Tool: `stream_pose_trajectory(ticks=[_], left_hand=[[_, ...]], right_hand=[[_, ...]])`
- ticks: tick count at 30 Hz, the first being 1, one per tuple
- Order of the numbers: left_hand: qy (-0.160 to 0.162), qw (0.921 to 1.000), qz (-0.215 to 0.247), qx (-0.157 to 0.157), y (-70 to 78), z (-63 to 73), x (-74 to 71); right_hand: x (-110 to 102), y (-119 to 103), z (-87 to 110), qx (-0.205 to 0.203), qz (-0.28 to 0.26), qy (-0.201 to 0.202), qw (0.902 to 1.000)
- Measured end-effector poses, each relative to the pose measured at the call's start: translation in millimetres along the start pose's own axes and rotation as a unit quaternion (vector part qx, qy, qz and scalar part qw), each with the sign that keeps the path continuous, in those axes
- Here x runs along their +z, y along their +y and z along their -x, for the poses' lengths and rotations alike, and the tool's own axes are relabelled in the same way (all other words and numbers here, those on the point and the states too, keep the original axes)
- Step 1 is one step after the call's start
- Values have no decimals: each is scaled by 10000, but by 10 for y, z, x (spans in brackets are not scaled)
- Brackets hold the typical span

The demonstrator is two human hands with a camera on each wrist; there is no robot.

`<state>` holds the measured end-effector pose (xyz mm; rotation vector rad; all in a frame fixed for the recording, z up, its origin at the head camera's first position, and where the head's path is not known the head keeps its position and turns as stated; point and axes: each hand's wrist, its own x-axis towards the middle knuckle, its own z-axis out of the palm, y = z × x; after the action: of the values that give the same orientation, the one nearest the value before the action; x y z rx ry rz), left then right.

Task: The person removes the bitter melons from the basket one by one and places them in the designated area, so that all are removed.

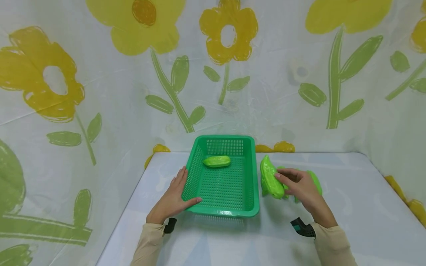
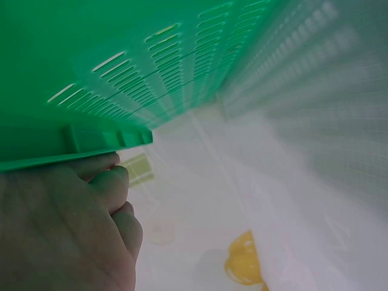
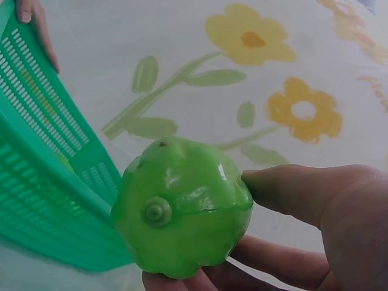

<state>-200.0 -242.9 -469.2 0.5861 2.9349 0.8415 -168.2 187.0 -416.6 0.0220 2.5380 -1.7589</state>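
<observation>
My right hand pinches a lumpy, bright green bitter gourd between thumb and fingers, just right of a green plastic basket. In the right wrist view the rounded, knobbed end of the bitter gourd faces the camera. My left hand holds the basket at its near left corner, thumb over the rim and fingers along the outside. From the left wrist view, those fingers lie under the rim's edge. Inside the basket, toward the back, lies another light green bitter gourd.
More bright green pieces lie on the white table behind my right hand, partly hidden by it. A curtain printed with yellow flowers hangs behind and along the sides of the table.
</observation>
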Motion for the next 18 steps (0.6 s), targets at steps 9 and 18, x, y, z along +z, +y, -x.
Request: stream_pose_trajectory(ticks=[9, 18], left_hand=[[-14, 10000, -26, -63, -5, 11, -15], [-106, 9999, 7, -62, 1, -4, -17]], right_hand=[[-222, 20, 4, 35, 202, 261, 9995], [-413, 89, 17, 159, 336, 541, 9978]])
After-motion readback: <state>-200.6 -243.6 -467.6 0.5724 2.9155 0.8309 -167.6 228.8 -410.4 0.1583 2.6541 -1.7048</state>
